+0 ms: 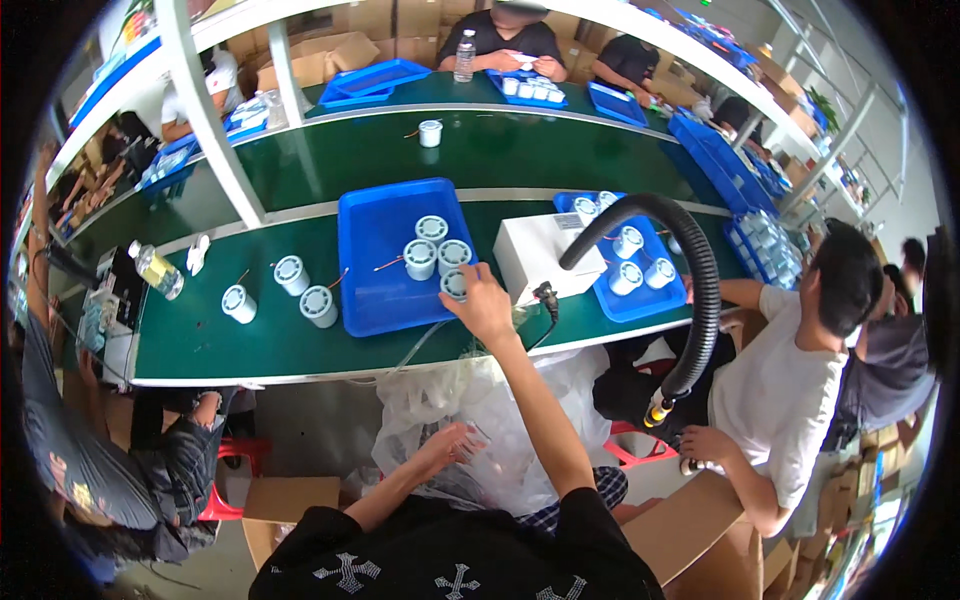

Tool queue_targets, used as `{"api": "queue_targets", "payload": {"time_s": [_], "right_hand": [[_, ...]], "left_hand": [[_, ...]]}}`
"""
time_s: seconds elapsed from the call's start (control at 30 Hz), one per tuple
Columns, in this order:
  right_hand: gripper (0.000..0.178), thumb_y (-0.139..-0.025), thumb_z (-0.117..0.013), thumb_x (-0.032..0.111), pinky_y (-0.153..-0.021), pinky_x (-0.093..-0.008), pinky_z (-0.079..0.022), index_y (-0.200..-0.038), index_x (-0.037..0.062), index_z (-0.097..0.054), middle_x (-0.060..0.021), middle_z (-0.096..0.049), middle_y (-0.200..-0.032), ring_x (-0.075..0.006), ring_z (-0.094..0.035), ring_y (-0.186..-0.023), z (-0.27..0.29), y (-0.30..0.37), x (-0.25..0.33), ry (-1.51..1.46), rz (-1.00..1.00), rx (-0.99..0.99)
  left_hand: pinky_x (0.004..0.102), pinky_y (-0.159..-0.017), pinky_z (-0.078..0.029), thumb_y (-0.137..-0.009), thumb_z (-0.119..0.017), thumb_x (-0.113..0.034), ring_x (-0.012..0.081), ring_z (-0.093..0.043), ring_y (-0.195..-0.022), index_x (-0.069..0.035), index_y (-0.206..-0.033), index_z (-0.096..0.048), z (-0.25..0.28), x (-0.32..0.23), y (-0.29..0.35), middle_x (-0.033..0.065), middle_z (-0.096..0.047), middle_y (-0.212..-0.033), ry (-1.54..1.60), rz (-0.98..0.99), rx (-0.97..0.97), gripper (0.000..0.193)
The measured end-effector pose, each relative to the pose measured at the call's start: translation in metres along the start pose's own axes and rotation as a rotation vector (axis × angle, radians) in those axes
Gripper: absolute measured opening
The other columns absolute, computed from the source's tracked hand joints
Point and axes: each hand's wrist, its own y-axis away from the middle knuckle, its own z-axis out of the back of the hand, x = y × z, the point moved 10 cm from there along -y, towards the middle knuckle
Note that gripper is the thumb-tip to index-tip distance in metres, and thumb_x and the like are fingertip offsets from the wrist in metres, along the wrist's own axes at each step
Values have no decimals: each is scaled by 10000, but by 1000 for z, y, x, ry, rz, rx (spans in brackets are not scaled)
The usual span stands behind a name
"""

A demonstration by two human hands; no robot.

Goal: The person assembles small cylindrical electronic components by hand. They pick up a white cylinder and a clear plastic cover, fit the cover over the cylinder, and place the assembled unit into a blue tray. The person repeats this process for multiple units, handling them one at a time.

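A: What lies in the middle?
B: The middle tray [375, 250], four cylinders [420, 264] in its right part. The right hand [480, 298] is at the nearest one.
A: Left of that?
B: Three cylinders [318, 309] on the bench [215, 350], with a bottle [157, 272] farther left.
A: And right?
B: A box [538, 262], then the right tray [650, 302], with more cylinders [626, 281] in it. A hose [710, 290] arches from the box to the near right.
A: Far side?
B: One lone cylinder [430, 135], behind the middle tray.
A: Near side?
B: A bag [535, 420], before the bench; the left hand [448, 449] is at its left part.
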Motion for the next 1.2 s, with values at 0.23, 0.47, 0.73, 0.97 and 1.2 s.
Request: {"api": "queue_targets", "payload": {"time_s": [0.23, 0.47, 0.73, 0.97, 1.2], "right_hand": [[401, -757, -623, 64, -606, -262, -454, -1133, -6, -501, -78, -492, -920, -143, -516, -711, 64, 93, -64, -716, -120, -598], [316, -866, -493, 121, -521, -234, -453, -1161, 7, -471, -90, -523, -1071, -142, -559, -805, 97, 284, -154, -766, -674, -883], [347, -860, -425, 168, -528, -227, -440, -1136, -15, -526, -81, -568, -934, -112, -543, -693, 85, 271, -98, -1118, -691, -445], [488, -671, -555, -40, -680, -290, -496, -1146, 31, -467, -155, -387, -1241, -208, -476, -1039, 158, 208, 14, -1085, -123, -311], [424, -632, -620, -51, -829, -367, -445, -1035, 64, -553, -163, -423, -1204, -298, -488, -1053, 158, 202, 28, -747, -93, -82]], "left_hand": [[310, -738, -465, -908, -402, -454, 184, -585, -919, -53, -1086, -499, -13, -1, -2, 133, -597, -1072, 56, -15, 77, 449], [332, -780, -469, -918, -440, -323, 226, -580, -954, -16, -1113, -513, -27, 3, -15, 132, -578, -1092, 72, -20, 137, 371], [361, -793, -479, -912, -444, -295, 261, -569, -1025, -29, -1201, -430, -75, -106, -7, 156, -556, -1118, 172, -300, 245, 393], [313, -738, -479, -873, -446, -485, 186, -604, -837, -36, -1203, -413, -105, -186, 31, 161, -586, -1029, 3, -500, 265, 558], [292, -738, -480, -860, -490, -439, 151, -577, -867, -33, -1201, -418, -115, -198, 41, 135, -576, -1020, -177, -503, 279, 535]]}}
